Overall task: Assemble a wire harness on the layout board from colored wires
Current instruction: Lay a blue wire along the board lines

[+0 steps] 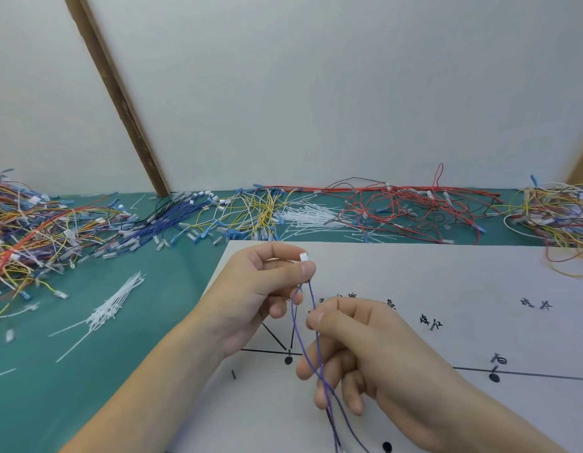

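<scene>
1. I saw my left hand (251, 289) pinching the white connector (303, 257) of a purple wire pair (311, 348), held above the layout board (447, 282).
2. My right hand (359, 351) had its grip closed on the wires just below, at 6 o'clock from the connector.
3. The wires looked light and limp, so I judged they would sag and tangle; holding at the rigid connector seemed safest.
4. Loose wire piles (381, 207) lay at 12 o'clock on the green tabletop (136, 322).
</scene>
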